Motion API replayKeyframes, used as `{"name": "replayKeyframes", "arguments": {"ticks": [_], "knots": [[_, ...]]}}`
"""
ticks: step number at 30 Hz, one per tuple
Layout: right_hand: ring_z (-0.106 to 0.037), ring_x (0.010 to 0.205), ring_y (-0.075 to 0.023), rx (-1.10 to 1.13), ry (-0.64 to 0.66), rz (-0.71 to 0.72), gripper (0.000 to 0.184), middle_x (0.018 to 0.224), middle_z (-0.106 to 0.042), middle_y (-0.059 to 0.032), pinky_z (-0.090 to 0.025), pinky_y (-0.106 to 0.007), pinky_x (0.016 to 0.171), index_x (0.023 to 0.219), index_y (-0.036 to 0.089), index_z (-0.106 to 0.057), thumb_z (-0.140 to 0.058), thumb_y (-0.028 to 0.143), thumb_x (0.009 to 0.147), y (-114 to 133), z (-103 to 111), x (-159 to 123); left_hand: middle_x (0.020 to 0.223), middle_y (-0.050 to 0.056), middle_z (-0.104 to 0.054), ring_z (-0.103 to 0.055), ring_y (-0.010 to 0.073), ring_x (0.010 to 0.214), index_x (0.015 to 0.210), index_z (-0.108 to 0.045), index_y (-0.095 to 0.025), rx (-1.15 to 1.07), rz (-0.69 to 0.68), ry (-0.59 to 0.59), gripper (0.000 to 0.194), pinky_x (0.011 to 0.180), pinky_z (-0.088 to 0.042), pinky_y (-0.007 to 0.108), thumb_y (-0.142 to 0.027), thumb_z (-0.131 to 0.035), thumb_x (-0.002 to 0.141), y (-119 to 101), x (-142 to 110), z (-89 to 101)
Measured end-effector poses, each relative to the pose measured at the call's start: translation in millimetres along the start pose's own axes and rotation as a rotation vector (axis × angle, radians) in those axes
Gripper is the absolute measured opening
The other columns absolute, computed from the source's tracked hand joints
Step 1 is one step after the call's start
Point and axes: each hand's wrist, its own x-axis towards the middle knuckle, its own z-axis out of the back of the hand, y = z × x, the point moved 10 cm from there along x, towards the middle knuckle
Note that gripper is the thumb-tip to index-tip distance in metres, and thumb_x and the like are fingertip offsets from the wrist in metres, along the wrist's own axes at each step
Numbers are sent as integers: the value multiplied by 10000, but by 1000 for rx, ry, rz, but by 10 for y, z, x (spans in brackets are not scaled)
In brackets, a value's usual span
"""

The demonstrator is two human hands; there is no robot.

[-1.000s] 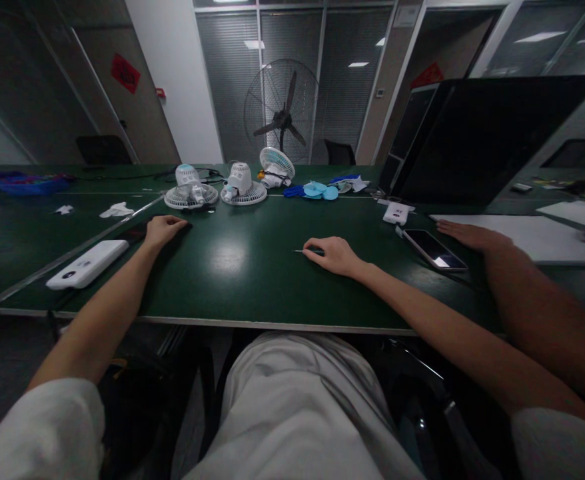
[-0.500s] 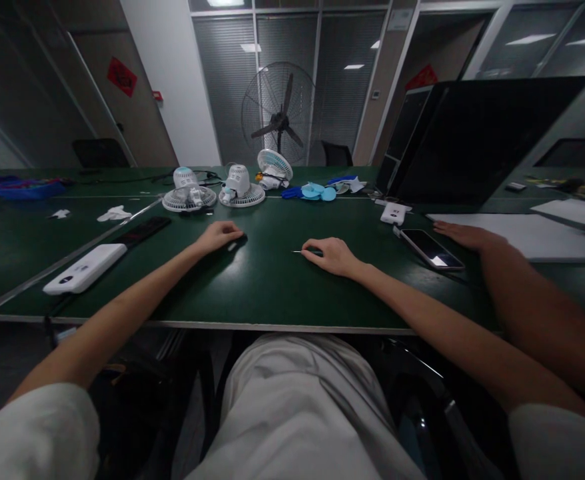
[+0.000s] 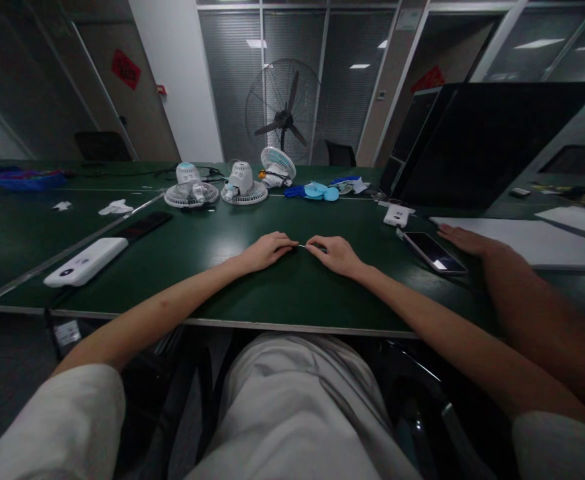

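My right hand (image 3: 340,257) is over the green table, fingers pinched on a thin pen-like stick (image 3: 301,246) whose pale, narrow tip points left. A darker part of the stick shows between thumb and fingers. My left hand (image 3: 268,251) is closed just to the left, its fingertips at or very near that tip. Whatever the left fingers hold is hidden or too small to name.
Three white fan parts (image 3: 243,185) stand at the back, beside light-blue fan blades (image 3: 317,191). A white device (image 3: 86,261) lies left. On the right are a phone (image 3: 435,253), another person's hand (image 3: 465,239), paper (image 3: 547,243) and a large black box-like object (image 3: 477,143).
My left hand has moved right, up to the tip of the stick. A small dark object formerly beside its fingers no longer shows on the table. My right hand stays nearly in place.
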Motion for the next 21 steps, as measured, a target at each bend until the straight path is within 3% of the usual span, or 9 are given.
{"name": "replayKeyframes", "arguments": {"ticks": [13,21], "knots": [[-732,899,-218,107,-11,84,301,1099,-802,-30,-510,-320,805,1174,261,-771,-573,450,1050,73,35,-25,1167,116,-731,-679,231,1040,1215,-753,-167,-99,89,-13,309,924,-513,335,-371,-583,1058,89,-3,34],[-732,891,-224,65,29,79,311,1088,-805,-36,-516,-338,828,1206,267,-770,-562,445,1058,105,10,-30,1161,114,-719,-671,230,1028,1214,-753,-177,-112,87,3,328,924,-508,337,-404,-573,1059,78,8,34]]}}
